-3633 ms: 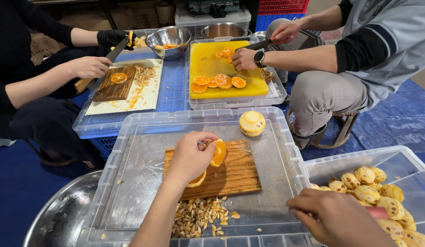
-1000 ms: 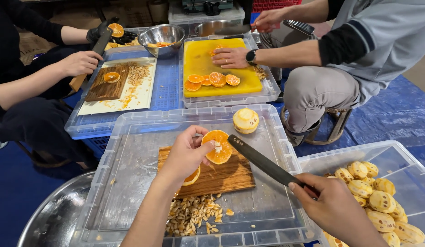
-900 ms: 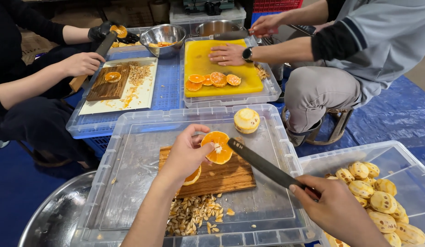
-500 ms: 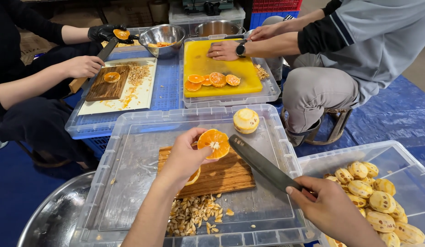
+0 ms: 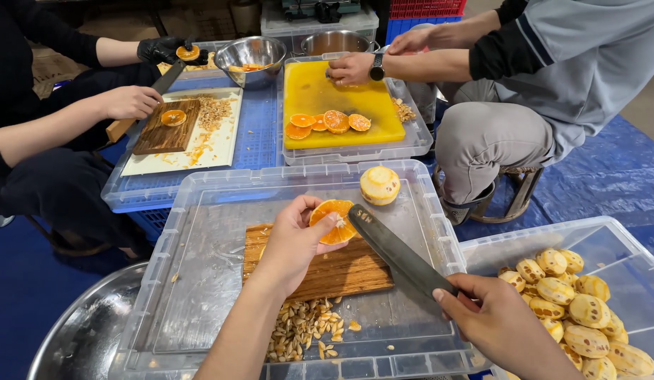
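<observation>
My left hand [image 5: 293, 243] holds an orange fruit slice [image 5: 332, 222] upright above a small wooden cutting board [image 5: 334, 267]. In my right hand [image 5: 499, 327] is a dark-bladed knife [image 5: 397, 253], its tip touching the slice's cut face. The board lies on an upturned clear plastic lid [image 5: 200, 281]. Several pale seeds [image 5: 302, 331] are heaped on the lid just in front of the board. A peeled yellow fruit [image 5: 379, 185] sits at the lid's far edge.
A clear bin [image 5: 622, 260] at right holds several peeled fruits [image 5: 580, 309]. A steel basin [image 5: 80, 338] sits at lower left. Across from me, one person works at a yellow board [image 5: 341, 95] with slices; another cuts with a knife on a wooden board [image 5: 165, 130]. A steel bowl [image 5: 251, 60] stands behind.
My left hand lifted the slice off the board and tilted its cut face up. My right hand brought the knife in from the right until its tip reached the slice.
</observation>
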